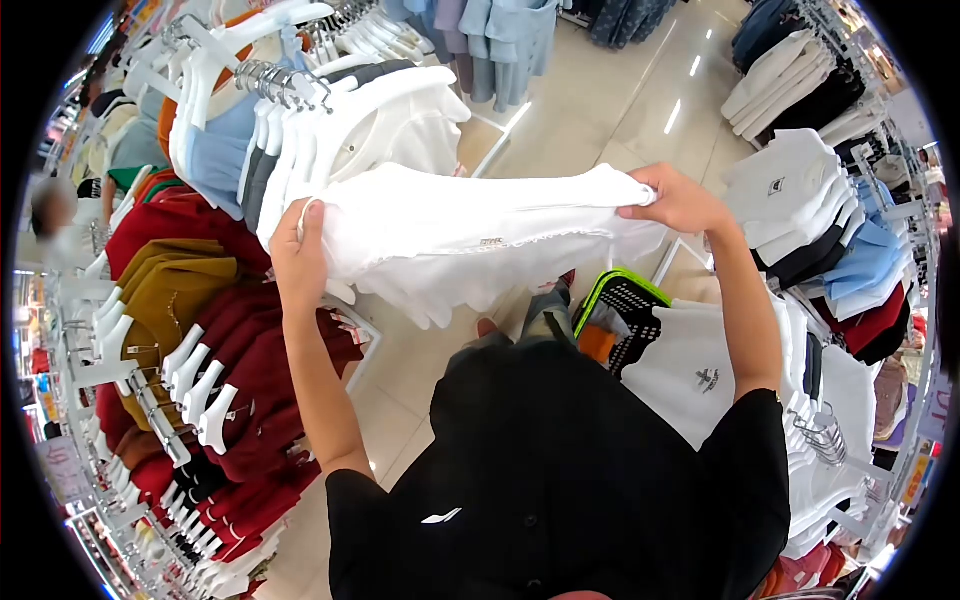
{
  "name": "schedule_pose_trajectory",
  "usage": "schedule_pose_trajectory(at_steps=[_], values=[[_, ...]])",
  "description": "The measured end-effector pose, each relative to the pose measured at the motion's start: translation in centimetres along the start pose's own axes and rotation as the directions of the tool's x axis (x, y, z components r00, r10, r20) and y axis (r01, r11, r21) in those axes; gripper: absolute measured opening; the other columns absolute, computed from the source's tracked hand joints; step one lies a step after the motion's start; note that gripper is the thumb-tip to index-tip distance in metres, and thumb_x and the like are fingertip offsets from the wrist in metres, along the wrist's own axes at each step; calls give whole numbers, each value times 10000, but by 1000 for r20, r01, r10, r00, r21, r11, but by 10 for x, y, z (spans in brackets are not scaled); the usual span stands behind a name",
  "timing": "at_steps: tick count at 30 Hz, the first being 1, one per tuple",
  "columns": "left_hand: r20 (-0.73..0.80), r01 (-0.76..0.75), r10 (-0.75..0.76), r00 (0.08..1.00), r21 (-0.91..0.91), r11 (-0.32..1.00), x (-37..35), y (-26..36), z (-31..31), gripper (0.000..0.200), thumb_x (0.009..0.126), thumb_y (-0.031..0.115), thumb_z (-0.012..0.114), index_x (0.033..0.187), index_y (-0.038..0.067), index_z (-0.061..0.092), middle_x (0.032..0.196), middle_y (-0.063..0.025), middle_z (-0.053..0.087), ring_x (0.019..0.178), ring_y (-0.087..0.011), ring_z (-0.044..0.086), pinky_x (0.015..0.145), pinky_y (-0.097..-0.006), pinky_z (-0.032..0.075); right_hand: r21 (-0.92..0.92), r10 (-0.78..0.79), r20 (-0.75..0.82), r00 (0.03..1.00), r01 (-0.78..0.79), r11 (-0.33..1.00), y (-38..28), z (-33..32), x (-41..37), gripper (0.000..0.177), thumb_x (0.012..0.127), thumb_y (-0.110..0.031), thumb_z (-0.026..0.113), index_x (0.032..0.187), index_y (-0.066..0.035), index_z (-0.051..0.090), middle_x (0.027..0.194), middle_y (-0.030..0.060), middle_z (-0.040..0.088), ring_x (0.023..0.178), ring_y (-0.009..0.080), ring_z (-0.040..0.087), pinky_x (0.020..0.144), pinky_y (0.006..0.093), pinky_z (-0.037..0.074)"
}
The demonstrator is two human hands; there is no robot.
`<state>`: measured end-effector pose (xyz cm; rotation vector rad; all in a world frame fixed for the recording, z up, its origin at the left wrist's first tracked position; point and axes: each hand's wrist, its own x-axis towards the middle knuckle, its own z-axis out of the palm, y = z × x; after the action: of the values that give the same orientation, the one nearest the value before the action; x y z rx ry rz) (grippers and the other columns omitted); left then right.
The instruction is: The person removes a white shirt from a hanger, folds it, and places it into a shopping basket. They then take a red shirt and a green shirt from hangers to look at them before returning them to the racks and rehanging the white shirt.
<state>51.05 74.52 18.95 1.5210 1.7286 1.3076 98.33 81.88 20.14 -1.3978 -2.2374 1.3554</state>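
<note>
I hold a white garment [470, 235] stretched out in front of me at chest height. My left hand [298, 258] grips its left end, next to white tops [360, 120] on white hangers. My right hand [676, 200] grips its right end, fingers closed over the fabric. A frilled hem and a small label show along the garment's lower edge. My black shirt [560, 480] fills the lower middle of the view.
A rack of red, mustard and dark red clothes [215, 330] stands on my left. White, black, blue and red tops [820, 230] hang on the right. A black mesh basket with a green rim [622, 305] sits near my feet. Tiled aisle [620, 100] runs ahead. A blurred person [55, 215] stands far left.
</note>
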Motion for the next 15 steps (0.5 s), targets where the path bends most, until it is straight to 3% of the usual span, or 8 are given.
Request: schedule_pose_trajectory(at_steps=[3,6,8,9,12,13,14,15], values=[[141,16,-15,990,-5,1000,-4,12,-10,231,1032,178,574,1048,-37,657,849,-22,625,784,-91,508,732,-251,442,61,-99,-156,983,110,992,-9,-9,-7,221,863,-146,775,1001,12,705,856,63,705,814,134,615,769,298,486],[400,-149,97,911,101,984,-18,13,-35,204,987,179,625,1001,-20,669,781,-35,602,721,-86,491,678,-255,435,37,-98,-261,960,111,993,-19,-20,-14,230,826,-71,781,1021,22,704,823,53,689,809,112,583,751,306,489],[576,-207,141,805,49,977,-38,2,-52,184,934,180,681,949,-3,674,731,-51,612,653,-111,517,619,-280,440,-6,-161,-155,975,162,987,-13,-9,-23,225,802,-72,797,986,15,701,816,74,693,777,138,595,735,316,494],[679,-189,143,720,-6,982,-51,10,-57,183,915,183,716,931,6,678,721,-56,623,633,-127,533,594,-291,438,-23,-186,-94,978,184,983,-11,-1,-31,224,790,-72,805,969,12,700,813,84,694,761,151,601,727,321,497],[930,-33,64,363,-56,998,-86,9,-67,221,847,175,813,934,20,684,744,-86,656,622,-161,573,566,-309,441,-27,-150,372,916,172,985,-5,24,-60,233,810,-155,806,983,-22,723,849,124,729,748,203,645,724,328,508],[961,36,112,253,-125,991,-100,4,-61,253,840,174,824,982,23,680,743,-78,657,618,-160,562,572,-305,440,-11,-59,457,888,72,997,-11,36,-68,236,810,-161,808,991,-31,728,849,119,734,749,204,659,729,327,512],[975,114,169,144,-187,976,-115,-3,-51,292,834,173,835,1030,27,675,743,-71,659,614,-159,551,578,-300,438,87,-94,524,847,56,995,-8,49,-73,243,809,-154,810,1004,-32,731,858,124,736,766,201,674,739,326,517],[993,186,121,-5,-118,975,-128,-12,-44,326,840,164,830,1082,29,657,767,-72,674,648,-167,574,611,-301,452,35,-25,626,779,4,999,-3,62,-75,244,812,-146,813,1012,-32,735,871,114,742,793,188,681,749,321,520]])
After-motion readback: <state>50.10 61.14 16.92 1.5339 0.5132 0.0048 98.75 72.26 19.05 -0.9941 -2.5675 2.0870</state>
